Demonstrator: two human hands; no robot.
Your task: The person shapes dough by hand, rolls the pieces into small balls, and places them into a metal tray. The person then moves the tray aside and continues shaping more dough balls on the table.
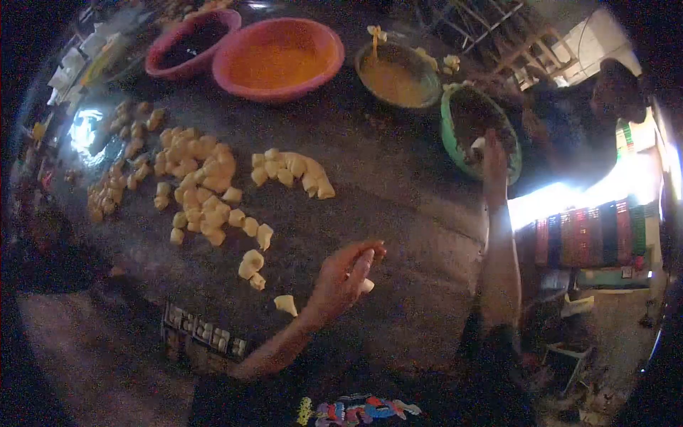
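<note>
My left hand (343,279) hovers over the dark table (405,213) near its front edge, with its fingers pinched on a small pale dough piece (366,286). My right hand (492,162) stretches far forward to the green bowl (453,146), fingers extended over its rim into the dark filling. A pale bit lies beside those fingers. Folded yellow dumplings (199,178) lie in loose groups on the table to the left. A single one (286,304) sits just left of my left hand.
At the back stand a pink bowl (245,75) of orange mix, a second pink bowl (160,64) with dark contents and a bowl of yellow batter (434,89). Another person (615,89) is at the far right. Bright light glares at right.
</note>
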